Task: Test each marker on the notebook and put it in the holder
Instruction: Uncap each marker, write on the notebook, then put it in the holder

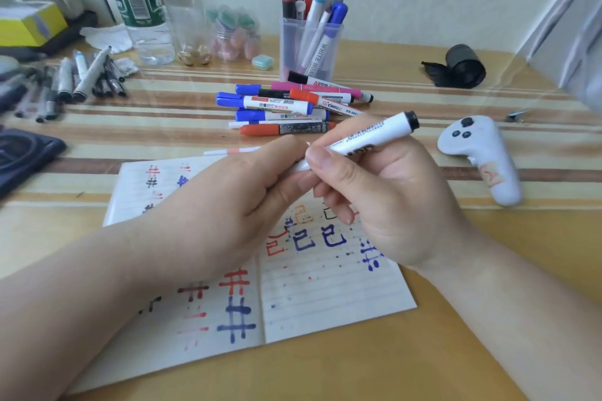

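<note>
Both hands hold one white marker (374, 133) with a black end above the open notebook (312, 296). My right hand (384, 192) grips its barrel; the black end points up and right. My left hand (234, 205) curls round the marker's lower end, which is hidden under the fingers. The notebook pages carry red, blue, black and orange test marks. A pile of several markers (286, 104) lies behind the hands. The clear plastic holder (309, 49) stands behind the pile with several markers upright in it.
Two plastic bottles (163, 10) and a small jar (234, 39) stand at the back left. Grey pens (81, 78) lie at the left beside a dark pouch (22, 156). A white controller (479, 159) lies at the right, a black roll (462, 65) behind it.
</note>
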Available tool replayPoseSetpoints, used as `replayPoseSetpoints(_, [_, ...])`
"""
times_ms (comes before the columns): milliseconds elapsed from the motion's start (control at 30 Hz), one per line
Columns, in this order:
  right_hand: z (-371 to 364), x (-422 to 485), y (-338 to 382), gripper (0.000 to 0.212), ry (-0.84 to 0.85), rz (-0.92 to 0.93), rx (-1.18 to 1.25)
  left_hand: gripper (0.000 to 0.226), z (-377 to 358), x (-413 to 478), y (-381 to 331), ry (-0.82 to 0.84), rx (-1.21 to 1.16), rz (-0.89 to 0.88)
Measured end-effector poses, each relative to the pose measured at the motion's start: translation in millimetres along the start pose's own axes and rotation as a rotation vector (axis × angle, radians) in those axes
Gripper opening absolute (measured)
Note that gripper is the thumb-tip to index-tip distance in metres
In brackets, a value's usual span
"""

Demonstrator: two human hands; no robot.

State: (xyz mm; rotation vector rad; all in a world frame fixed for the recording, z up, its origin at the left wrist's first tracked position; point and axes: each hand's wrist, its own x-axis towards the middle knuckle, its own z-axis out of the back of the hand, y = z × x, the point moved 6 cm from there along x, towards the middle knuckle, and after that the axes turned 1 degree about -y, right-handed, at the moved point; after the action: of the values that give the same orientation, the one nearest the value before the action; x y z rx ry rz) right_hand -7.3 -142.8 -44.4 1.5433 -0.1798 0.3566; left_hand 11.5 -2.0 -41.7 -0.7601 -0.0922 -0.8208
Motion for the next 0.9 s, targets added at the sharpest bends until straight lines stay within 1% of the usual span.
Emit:
replayPoseSetpoints(167, [3.8,0.1,-3.0,0.012,-0.030,-0.060,0.057,0.015,-3.2,3.4,2.8,0.006,-0.087,0.021])
replayPoseSetpoints(267, [5.7,-0.6,1.2,0.011,-0.048,-0.043,0.017,0.022,-6.2,4.6,3.8,0.050,-0.189,0.013])
replayPoseSetpoints(300, [11.6,0.6,4.9,0.011,-0.093,-0.033,0.006,0.028,-7.4,4.6,4.1,0.077,-0.236,0.028])
replayPoseSetpoints(367, [36.8,4.9,16.1,0.017,-0.267,-0.007,0.017,0.044,-9.4,2.1,8.8,0.128,-0.336,0.105])
replayPoseSetpoints(433, [67.2,8.4,31.3,0.022,-0.415,0.008,0.080,0.051,-9.0,-2.1,13.5,0.155,-0.379,0.139])
replayPoseSetpoints(467, [76.6,11.0,37.5,0.022,-0.413,-0.017,0.109,0.050,-8.8,-3.6,15.2,0.162,-0.387,0.151])
replayPoseSetpoints(500, [80.2,14.0,40.0,0.023,-0.331,-0.076,0.116,0.046,-9.0,-4.2,17.4,0.165,-0.392,0.167])
replayPoseSetpoints(567, [74.5,13.6,34.5,0.028,-0.048,-0.259,0.052,0.032,-11.0,-2.9,22.4,0.171,-0.378,0.213])
replayPoseSetpoints(600, [71.1,9.2,28.0,0.029,0.084,-0.345,0.005,0.033,-12.3,-1.6,23.8,0.170,-0.355,0.229])
replayPoseSetpoints(633, [69.0,4.1,20.6,0.028,0.173,-0.402,-0.038,0.039,-13.3,-0.3,24.7,0.167,-0.329,0.234])
replayPoseSetpoints(667, [67.8,-0.6,13.3,0.023,0.206,-0.430,-0.071,0.043,-14.3,0.5,24.7,0.167,-0.307,0.238])
replayPoseSetpoints(700, [68.3,-4.7,5.4,0.018,0.188,-0.444,-0.090,0.044,-15.3,1.0,25.0,0.165,-0.291,0.242])
replayPoseSetpoints(767, [69.4,-11.6,-9.4,0.005,0.087,-0.445,-0.073,0.045,-16.0,0.7,24.7,0.153,-0.271,0.245])
replayPoseSetpoints(800, [67.7,-14.0,-14.9,0.002,0.043,-0.431,-0.048,0.044,-16.3,0.6,23.9,0.143,-0.259,0.239])
replayPoseSetpoints(833, [66.1,-15.4,-19.2,0.005,0.018,-0.413,-0.031,0.041,-16.7,1.1,23.7,0.132,-0.237,0.233])
replayPoseSetpoints(900, [63.7,-16.3,-23.1,0.007,0.021,-0.386,-0.046,0.041,-16.8,2.0,22.6,0.118,-0.186,0.230])
